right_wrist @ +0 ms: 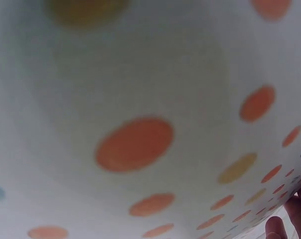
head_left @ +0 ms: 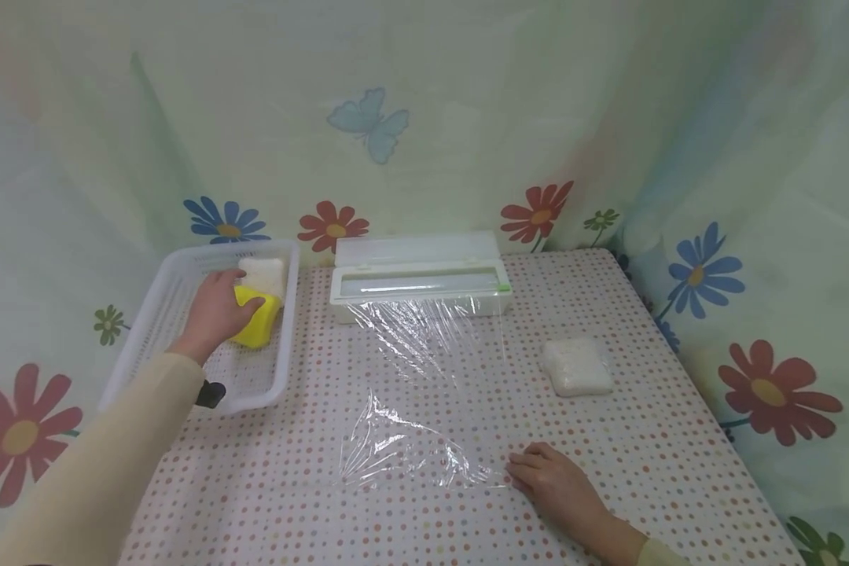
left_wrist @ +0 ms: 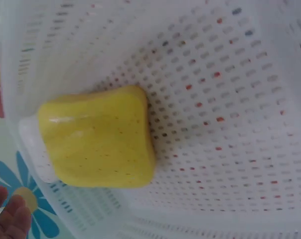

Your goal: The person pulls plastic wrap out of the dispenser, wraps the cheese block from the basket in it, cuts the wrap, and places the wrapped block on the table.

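A: Head view, quick. Where's the yellow sponge?
B: Yellow sponge is in the basket, next to a white sponge. Left hand right over it, thumb and fingers spread.
A: Other side?
B: Right hand at the near right corner of the plastic film, which runs from the dispenser box over the table. Pinching or only pressing, can't tell. White block right of the film.
A: Left wrist view: gripped?
B: No. Visible fingers loose, apart from the yellow sponge; no hold on it.
A: Handling?
B: Pores show, so probably light and squashy, hard to break. Slight shine, may slip a little. Take it across two opposite sides, mid-height, gentle squeeze. Film looks thin, likely clings and creases; hold it by the corners.
A: Right wrist view?
B: Mostly dotted table, blurred; fingertips at lower right. Doesn't settle that hand's grip.
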`<act>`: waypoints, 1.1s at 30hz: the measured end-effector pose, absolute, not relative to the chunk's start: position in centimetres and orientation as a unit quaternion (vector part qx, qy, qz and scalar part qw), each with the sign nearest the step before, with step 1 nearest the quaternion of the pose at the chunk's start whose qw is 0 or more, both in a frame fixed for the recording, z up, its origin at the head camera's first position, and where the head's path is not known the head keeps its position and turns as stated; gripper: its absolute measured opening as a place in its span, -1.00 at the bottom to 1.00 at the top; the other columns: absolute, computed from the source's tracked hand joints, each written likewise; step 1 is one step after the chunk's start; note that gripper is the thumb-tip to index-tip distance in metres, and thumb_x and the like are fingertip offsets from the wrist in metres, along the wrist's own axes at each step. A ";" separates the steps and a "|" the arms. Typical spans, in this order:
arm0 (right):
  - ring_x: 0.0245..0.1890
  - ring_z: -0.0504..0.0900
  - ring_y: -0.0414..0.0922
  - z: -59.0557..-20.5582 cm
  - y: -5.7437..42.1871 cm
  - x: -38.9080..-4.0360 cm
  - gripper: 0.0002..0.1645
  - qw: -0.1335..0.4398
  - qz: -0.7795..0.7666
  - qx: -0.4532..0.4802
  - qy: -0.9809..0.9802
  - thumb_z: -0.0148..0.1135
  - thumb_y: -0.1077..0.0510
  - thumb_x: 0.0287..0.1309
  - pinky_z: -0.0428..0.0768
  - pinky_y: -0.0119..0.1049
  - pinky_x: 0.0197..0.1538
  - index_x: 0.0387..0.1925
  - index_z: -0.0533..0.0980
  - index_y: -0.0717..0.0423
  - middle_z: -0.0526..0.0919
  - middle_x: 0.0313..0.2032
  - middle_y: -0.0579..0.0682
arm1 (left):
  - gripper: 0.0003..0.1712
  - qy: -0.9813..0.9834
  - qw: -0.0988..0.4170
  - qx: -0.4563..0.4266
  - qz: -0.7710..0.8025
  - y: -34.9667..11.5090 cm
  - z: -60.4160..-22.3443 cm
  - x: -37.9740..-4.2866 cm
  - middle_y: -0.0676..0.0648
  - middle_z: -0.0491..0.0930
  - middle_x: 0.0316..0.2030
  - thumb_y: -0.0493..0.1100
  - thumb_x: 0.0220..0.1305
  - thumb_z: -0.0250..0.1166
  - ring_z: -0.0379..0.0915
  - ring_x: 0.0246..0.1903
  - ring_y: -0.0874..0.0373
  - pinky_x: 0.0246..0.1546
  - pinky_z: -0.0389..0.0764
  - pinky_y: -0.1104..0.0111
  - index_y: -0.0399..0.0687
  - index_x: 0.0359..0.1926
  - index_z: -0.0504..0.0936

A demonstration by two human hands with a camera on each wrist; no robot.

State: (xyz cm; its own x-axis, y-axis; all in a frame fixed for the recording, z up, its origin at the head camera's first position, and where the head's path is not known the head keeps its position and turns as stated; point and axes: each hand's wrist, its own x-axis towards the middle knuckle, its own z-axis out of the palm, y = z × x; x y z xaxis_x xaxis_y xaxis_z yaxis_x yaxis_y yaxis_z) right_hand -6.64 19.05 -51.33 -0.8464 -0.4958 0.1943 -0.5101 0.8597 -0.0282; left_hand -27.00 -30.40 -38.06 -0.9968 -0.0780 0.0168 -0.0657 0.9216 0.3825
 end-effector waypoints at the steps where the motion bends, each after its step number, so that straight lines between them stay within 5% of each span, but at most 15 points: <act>1: -0.16 0.66 -0.25 -51.4 19.1 -6.6 -0.71 0.091 0.041 0.263 -0.960 0.60 0.09 -0.06 0.70 -0.32 -0.05 -0.22 0.75 -0.13 0.82 -0.17 -0.20 | -0.21 -0.983 0.008 0.037 -0.180 -30.6 -38.4 -27.6 -0.54 0.19 0.39 -0.12 0.40 0.27 0.16 0.34 -0.46 0.40 0.30 -0.29 -0.42 0.46 0.17; 14: -0.19 0.65 -0.28 -51.5 18.9 -6.5 -0.72 0.067 0.020 0.250 -0.966 0.59 0.07 -0.03 0.70 -0.35 -0.08 -0.21 0.75 -0.18 0.82 -0.18 -0.24 | 0.22 -0.986 -0.064 0.040 -0.149 -32.3 -42.4 -29.7 -0.53 -0.02 0.47 0.04 0.18 0.48 0.05 0.36 -0.52 0.35 0.20 -0.44 -0.15 0.61 -0.11; 33: -0.17 0.67 -0.26 -51.5 19.3 -6.6 -0.76 0.076 0.030 0.268 -0.960 0.57 0.08 -0.04 0.72 -0.32 -0.06 -0.25 0.74 -0.17 0.82 -0.16 -0.20 | 0.23 -0.977 -0.134 0.031 -0.162 -33.2 -44.1 -30.4 -0.59 -0.24 0.47 -0.15 0.03 0.60 0.12 0.27 -0.57 0.27 0.29 -0.45 -0.23 0.56 0.00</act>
